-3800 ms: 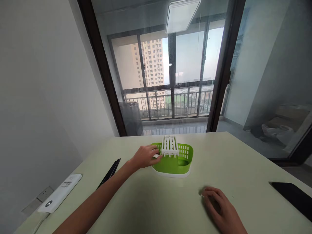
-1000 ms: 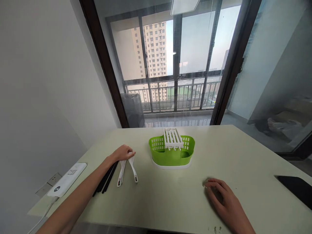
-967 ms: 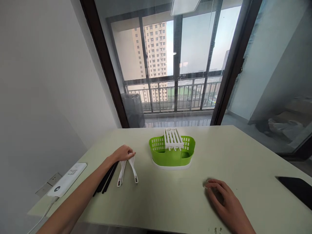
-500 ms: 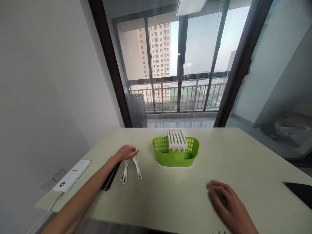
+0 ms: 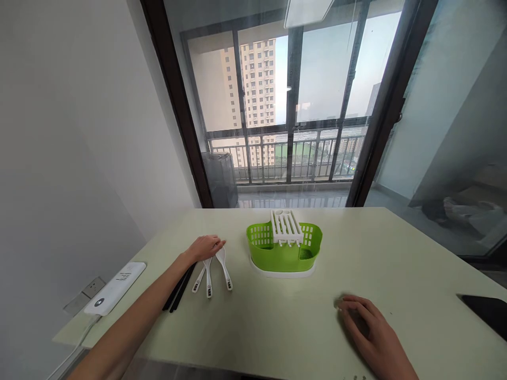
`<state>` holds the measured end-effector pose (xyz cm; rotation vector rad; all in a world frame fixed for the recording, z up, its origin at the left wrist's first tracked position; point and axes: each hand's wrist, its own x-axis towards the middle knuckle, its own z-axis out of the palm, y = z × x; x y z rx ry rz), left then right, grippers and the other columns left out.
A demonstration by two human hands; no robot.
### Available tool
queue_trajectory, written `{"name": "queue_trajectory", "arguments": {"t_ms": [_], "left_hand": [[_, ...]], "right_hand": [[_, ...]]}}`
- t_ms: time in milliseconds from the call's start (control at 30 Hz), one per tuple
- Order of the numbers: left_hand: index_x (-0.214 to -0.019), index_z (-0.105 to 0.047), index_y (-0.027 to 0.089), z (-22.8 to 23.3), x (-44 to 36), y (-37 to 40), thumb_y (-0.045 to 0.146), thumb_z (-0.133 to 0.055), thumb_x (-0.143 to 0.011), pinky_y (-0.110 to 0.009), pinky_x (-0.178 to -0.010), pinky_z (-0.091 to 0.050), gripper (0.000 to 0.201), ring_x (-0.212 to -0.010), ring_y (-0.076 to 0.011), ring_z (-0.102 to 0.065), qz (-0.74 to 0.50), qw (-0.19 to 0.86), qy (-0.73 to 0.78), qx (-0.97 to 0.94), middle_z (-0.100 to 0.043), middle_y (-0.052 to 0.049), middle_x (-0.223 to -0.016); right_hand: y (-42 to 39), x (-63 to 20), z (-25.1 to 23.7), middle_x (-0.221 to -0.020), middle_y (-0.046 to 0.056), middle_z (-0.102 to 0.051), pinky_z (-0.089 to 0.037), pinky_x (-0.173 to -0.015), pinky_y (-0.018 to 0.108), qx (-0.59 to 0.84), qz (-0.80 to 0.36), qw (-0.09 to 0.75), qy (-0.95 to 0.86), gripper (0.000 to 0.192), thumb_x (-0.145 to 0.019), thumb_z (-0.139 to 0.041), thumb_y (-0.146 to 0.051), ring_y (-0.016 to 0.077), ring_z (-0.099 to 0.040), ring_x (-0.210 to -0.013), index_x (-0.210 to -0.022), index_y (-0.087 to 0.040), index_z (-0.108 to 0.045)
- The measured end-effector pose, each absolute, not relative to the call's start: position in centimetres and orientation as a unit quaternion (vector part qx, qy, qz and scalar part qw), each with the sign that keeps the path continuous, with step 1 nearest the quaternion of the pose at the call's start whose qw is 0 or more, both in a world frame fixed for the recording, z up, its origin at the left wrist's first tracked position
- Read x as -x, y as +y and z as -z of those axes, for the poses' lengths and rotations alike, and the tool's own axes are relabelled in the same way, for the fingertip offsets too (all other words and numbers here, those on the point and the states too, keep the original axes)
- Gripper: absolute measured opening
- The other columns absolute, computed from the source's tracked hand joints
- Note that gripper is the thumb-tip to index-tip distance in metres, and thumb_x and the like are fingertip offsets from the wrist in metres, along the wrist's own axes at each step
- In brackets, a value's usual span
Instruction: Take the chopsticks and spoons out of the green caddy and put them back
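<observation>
Left hand [image 5: 205, 247] rests palm down on the bowl ends of three white spoons [image 5: 209, 270], fingers loosely spread over them, not clenched; whether it grips them cannot be told. The spoons lie flat on the surface [image 5: 277, 316], fanned: bowls gathered under the fingers at 12 o'clock, handles splayed toward 6 o'clock, the rightmost angled toward 5 and the leftmost toward 7. Long axes run roughly near-to-far. Black chopsticks [image 5: 180, 287] lie just beside them at 9 o'clock, partly under the forearm. A green basket [image 5: 283, 254] with a white rack stands near, at 3 o'clock of the spoons. Right hand [image 5: 366, 330] lies flat and released on the surface, holding nothing.
</observation>
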<state>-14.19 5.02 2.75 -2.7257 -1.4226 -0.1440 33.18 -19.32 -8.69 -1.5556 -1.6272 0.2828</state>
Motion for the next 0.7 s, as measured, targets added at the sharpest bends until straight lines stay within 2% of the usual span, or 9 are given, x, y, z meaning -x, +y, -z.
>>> {"name": "queue_trajectory", "arguments": {"t_ms": [233, 400, 500, 700], "left_hand": [[-0.078, -0.069, 0.02, -3.0, 14.1, 5.0, 0.056, -0.028, -0.107, -0.028, -0.065, -0.037, 0.061, -0.075, -0.0207, -0.065, 0.046, 0.054, -0.46, 0.885, -0.069, -0.008, -0.082], [-0.074, -0.065, 0.02, -3.6, 13.8, 4.8, 0.054, -0.034, -0.106, -0.028, -0.064, -0.037, 0.056, -0.071, -0.0191, -0.062, 0.068, 0.09, -0.46, 0.881, -0.067, -0.007, -0.08], [-0.079, -0.064, 0.019, -4.9, 13.3, 4.7, 0.049, -0.035, -0.106, -0.031, -0.073, -0.041, 0.05, -0.082, -0.0221, -0.062, 0.109, 0.127, -0.461, 0.872, -0.066, -0.009, -0.087], [-0.106, -0.062, 0.018, -9.3, 9.8, 4.5, 0.038, -0.03, -0.108, -0.043, -0.097, -0.04, 0.037, -0.11, -0.0284, -0.057, 0.222, 0.185, -0.47, 0.834, -0.064, -0.015, -0.115]], "right_hand": [[-19.1, -33.7, 9.1, -0.121, 0.008, -0.07, -0.059, -0.086, 0.037, 0.621, -0.121, 0.406, -0.659, 0.028, -0.094, -0.054, -0.048, 0.0253, -0.069, -0.109, -0.101, -0.028, -0.073], [-19.2, -33.4, 9.2, -0.124, 0.009, -0.068, -0.056, -0.093, 0.041, 0.63, -0.121, 0.419, -0.643, 0.03, -0.096, -0.05, -0.047, 0.026, -0.066, -0.113, -0.103, -0.028, -0.072], [-19.2, -33.4, 9.1, -0.122, 0.009, -0.069, -0.056, -0.092, 0.041, 0.622, -0.126, 0.411, -0.654, 0.029, -0.095, -0.053, -0.047, 0.0261, -0.067, -0.111, -0.102, -0.028, -0.073], [-19.4, -33.0, 8.5, -0.12, 0.009, -0.07, -0.056, -0.093, 0.042, 0.625, -0.117, 0.432, -0.64, 0.031, -0.095, -0.051, -0.048, 0.0266, -0.068, -0.11, -0.1, -0.027, -0.073]]}}
